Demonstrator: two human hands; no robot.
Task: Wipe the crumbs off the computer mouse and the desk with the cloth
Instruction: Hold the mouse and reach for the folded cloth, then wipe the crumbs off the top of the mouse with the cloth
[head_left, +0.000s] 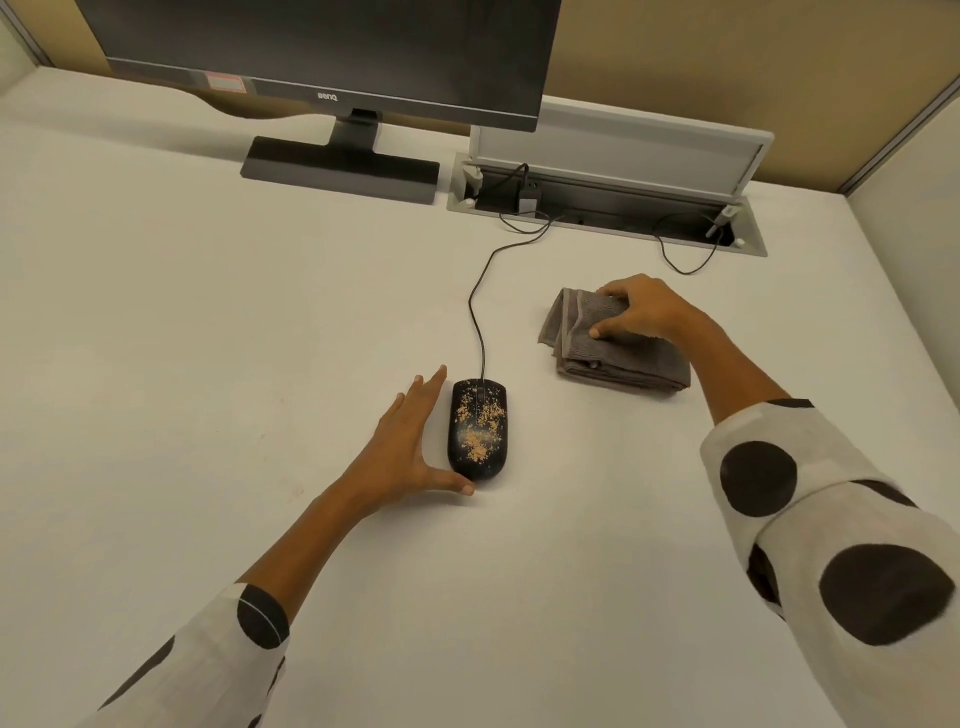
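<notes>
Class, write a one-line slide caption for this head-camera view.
Left hand open beside the crumb-covered mouse while right hand grips the folded cloth.

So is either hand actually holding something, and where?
The right hand grips the folded cloth at its far top edge, thumb on top. The left hand lies open beside the mouse, holding nothing.

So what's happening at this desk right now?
A person is about to clean a computer mouse that is speckled with crumbs. Their left hand lies open beside the mouse, thumb at its near end, steadying it. Their right hand is gripping a folded grey cloth lying on the desk to the right. No wiping has begun: the crumbs are all on the mouse. A monitor stands at the back.
</notes>
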